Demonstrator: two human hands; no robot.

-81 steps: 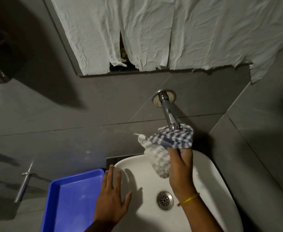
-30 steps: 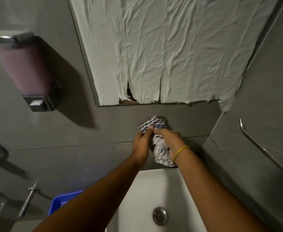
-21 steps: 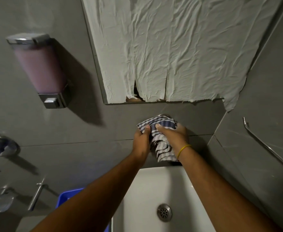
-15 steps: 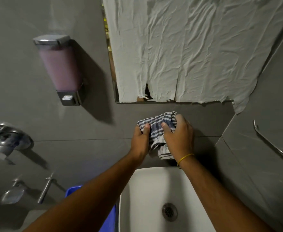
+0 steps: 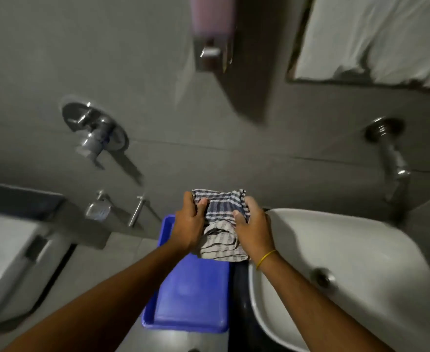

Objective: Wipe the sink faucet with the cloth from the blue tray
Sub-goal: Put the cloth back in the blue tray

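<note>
A blue-and-white checked cloth point(image 5: 221, 219) hangs between my two hands, above the far end of the blue tray point(image 5: 191, 301). My left hand point(image 5: 189, 224) grips its left edge and my right hand point(image 5: 255, 227) grips its right edge. The chrome faucet point(image 5: 393, 158) sticks out of the grey wall at the right, bare and well apart from the cloth, over the white sink point(image 5: 356, 262). The tray lies on the counter just left of the sink.
A pink soap dispenser point(image 5: 212, 29) hangs on the wall above. A chrome wall valve point(image 5: 94, 133) and a soap dish point(image 5: 98, 209) are at the left. A white toilet point(image 5: 5, 265) stands at far left. A paper-covered mirror point(image 5: 376, 36) is upper right.
Both hands have carried the cloth off the faucet, down and to the left, over the blue tray. The view has swung left, so the faucet now shows bare at the right.
</note>
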